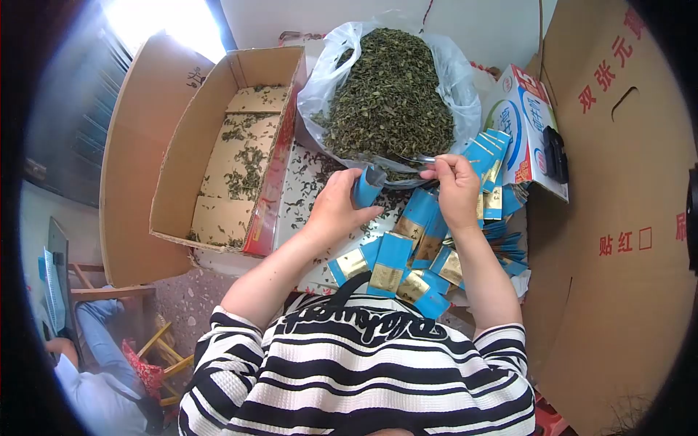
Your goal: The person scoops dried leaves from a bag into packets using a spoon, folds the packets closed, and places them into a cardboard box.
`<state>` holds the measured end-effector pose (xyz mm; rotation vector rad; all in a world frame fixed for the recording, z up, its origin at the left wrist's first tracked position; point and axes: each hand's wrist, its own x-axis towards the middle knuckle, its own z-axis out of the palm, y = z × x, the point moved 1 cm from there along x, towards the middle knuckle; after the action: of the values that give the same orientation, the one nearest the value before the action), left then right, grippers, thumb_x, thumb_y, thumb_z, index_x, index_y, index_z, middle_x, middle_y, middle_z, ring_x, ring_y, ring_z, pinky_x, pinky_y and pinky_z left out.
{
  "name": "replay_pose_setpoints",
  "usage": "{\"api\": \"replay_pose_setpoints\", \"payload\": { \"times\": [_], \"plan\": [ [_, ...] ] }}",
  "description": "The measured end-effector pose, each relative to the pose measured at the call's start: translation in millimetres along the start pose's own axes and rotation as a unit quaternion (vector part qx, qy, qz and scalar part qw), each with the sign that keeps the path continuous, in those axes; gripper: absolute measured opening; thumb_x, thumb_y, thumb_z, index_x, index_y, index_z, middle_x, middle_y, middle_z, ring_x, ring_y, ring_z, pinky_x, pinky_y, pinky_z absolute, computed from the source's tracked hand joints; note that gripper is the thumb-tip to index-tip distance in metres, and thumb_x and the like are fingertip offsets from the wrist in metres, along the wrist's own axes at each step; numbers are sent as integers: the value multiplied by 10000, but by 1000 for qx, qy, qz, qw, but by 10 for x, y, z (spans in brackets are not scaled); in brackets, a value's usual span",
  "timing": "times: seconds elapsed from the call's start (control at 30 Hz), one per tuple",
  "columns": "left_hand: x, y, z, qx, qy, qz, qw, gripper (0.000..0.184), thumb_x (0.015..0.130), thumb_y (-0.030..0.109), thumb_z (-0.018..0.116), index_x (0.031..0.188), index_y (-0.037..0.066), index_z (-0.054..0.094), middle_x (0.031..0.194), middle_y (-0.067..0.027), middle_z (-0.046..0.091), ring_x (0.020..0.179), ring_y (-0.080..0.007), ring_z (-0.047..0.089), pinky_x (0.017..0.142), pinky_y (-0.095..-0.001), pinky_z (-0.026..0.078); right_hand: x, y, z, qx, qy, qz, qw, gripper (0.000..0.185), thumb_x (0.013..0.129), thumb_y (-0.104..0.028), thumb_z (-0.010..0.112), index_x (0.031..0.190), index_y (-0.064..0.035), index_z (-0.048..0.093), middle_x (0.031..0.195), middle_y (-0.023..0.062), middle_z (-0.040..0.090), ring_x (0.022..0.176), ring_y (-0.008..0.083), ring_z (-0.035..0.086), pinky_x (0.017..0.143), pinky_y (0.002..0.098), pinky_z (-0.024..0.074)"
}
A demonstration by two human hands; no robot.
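Left hand [336, 207] with fingers grasping a blue packet [367, 190] at the leaf-filled bag's [460, 73] near edge, right hand [456, 190] with fingers pinching a metal utensil [417, 158] over that edge, flat packets [390, 263] crowding the bag's near-right side, narrow leaf-strewn surface [292, 218] left of the bag, open box [182, 163] farther left

A blue packet [368, 187] is held, silvery mouth opened — a metal utensil [417, 159] nearby, by heaped green leaves [389, 94].
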<state>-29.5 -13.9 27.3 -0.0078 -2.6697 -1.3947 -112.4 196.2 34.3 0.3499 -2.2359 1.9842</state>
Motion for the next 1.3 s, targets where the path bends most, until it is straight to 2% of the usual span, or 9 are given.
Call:
{"api": "replay_pose_setpoints", "payload": {
  "times": [0.4, 0.7, 0.77, 0.8, 0.87, 1.0, 1.1, 1.23, 1.3],
  "plan": [
    [104, 84, -92, 32, -31, -22, 999, 641, 666, 186, 843, 1201, 5, 539, 1046, -115, 572, 887, -197, 596, 784, -317, 504, -67, -122, -148, 44, -45, -29, 998, 39, 943, -29, 551, 947, -8, 584, 839, 54, 655, 771, 124, 668, 699, 253, 514],
    [67, 119, -58, 76, -26, -9, 997, 657, 673, 230, 824, 1219, 35, 515, 1091, -131, 558, 994, -274, 589, 840, -370, 489, -29, -468, -203, -104, -189, -98, 972, 58, 882, 17, 588, 932, -6, 606, 833, 77, 654, 791, 172, 666, 699, 298, 518],
    [49, 84, -20, 83, -8, 6, 996, 653, 666, 224, 821, 1211, 38, 511, 1090, -132, 553, 1003, -288, 582, 838, -379, 489, -39, -578, -145, -241, -190, -286, 908, 115, 788, 27, 611, 891, -20, 591, 829, 83, 640, 817, 237, 648, 738, 367, 511],
    [37, 59, 6, 91, 9, 20, 996, 650, 660, 217, 818, 1202, 42, 506, 1089, -133, 548, 1012, -301, 575, 836, -387, 489, -42, -630, -115, -240, -190, -286, 908, 115, 788, 27, 611, 891, -20, 591, 829, 83, 640, 817, 237, 648, 738, 367, 511],
    [12, 19, 70, 89, 26, 29, 995, 645, 652, 204, 814, 1194, 41, 504, 1084, -135, 547, 1011, -310, 569, 831, -392, 489, -81, -751, -28, -316, -231, -437, 810, 118, 718, -47, 615, 824, -43, 563, 777, 74, 595, 791, 257, 608, 786, 397, 484],
    [-40, -83, 179, 57, 78, 76, 992, 638, 638, 148, 795, 1190, 33, 496, 1075, -140, 541, 991, -303, 564, 806, -382, 492, -277, -812, 125, -397, -304, -463, 732, 201, 702, -117, 607, 877, -26, 568, 847, 82, 586, 787, 227, 610, 862, 399, 480],
    [-101, -93, 163, 5, 36, 27, 999, 667, 664, 144, 806, 1228, 21, 473, 1127, -172, 511, 1040, -338, 549, 885, -386, 476, -338, -793, 170, -430, -322, -475, 697, 205, 698, -104, 612, 883, -27, 567, 853, 88, 587, 785, 230, 605, 869, 392, 477],
    [-145, -185, 165, 4, 61, 63, 996, 655, 664, 136, 804, 1219, 23, 475, 1123, -163, 517, 1047, -326, 546, 891, -380, 473, -336, -912, 138, -430, -312, -488, 693, 222, 691, -111, 627, 888, -24, 572, 864, 94, 591, 790, 232, 603, 865, 393, 478],
    [-156, -195, 143, 14, 101, 92, 991, 650, 645, 82, 815, 1206, 25, 492, 1130, -127, 519, 1032, -256, 548, 849, -336, 500, -325, -1050, 92, -416, -284, -487, 713, 234, 690, -91, 648, 902, -18, 583, 903, 105, 609, 811, 238, 617, 851, 404, 486]
  ]
}}
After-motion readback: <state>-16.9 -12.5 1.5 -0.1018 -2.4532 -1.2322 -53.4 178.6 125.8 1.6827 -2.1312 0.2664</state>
